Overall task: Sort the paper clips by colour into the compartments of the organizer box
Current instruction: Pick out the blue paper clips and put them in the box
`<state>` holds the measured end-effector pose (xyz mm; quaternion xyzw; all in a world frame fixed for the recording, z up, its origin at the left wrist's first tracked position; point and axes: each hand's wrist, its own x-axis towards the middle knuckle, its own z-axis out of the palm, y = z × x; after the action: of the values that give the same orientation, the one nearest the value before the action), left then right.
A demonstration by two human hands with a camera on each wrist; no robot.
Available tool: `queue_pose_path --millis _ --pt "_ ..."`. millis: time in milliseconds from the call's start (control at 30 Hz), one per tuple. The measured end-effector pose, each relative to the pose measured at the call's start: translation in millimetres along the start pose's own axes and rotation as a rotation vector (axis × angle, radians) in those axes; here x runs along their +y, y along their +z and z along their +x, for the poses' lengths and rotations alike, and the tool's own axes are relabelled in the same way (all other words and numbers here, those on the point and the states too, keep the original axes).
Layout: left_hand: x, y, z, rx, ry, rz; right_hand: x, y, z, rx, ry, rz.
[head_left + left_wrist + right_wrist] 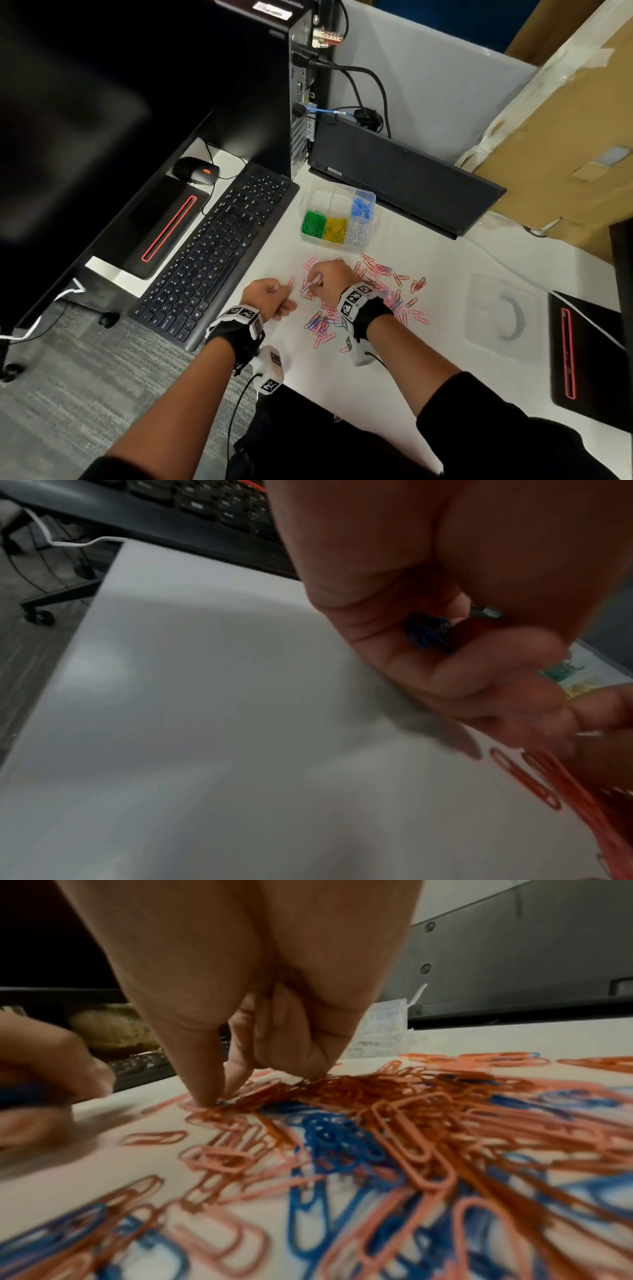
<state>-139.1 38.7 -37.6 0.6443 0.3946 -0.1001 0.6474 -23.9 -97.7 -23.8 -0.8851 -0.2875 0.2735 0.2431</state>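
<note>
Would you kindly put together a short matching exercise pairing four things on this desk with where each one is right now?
Things:
1. green paper clips
2. light blue paper clips
3. dark blue paper clips
4. pink paper clips

Places:
A. loose on the white table
B. front left compartment of the organizer box
C. gripped in the left hand
D. back right compartment of the organizer box

Pairs: 1-B, 2-D, 3-C, 4-A

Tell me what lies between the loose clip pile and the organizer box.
Head view: bare white table separates the loose clip pile from the organizer box.
</note>
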Motion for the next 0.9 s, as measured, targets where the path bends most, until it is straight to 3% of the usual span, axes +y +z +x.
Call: queue_pose_path --millis 200,267,367,433,500,567,700,900 --pt "-5 2 6 0.036 -0.027 0.045 9 -6 4 -0.104 -0.012 -0.105" --pt "-2 4 7 0.056 0.007 0.108 15 -10 0 -0.127 0.002 -0.031" --pt "7 7 3 0.046 0.082 0.238 27 -19 -14 -0.208 0.119 0.400" --pt "13 9 -2 -0.065 0.121 0.371 34 -24 -27 -0.254 0.224 0.821" --pt "14 12 -6 -0.191 0.147 0.641 40 -27 -39 -0.162 0.300 1.094" --pt "11 16 -10 -0.243 0.182 0.833 48 -29 -49 -0.034 0.333 1.190" --pt "2 27 -13 -0.183 0.217 0.869 64 -30 -64 0.069 0.331 1.226" --pt "1 34 -18 -0.150 0.235 0.836 74 -32 -73 0.048 0.364 1.352"
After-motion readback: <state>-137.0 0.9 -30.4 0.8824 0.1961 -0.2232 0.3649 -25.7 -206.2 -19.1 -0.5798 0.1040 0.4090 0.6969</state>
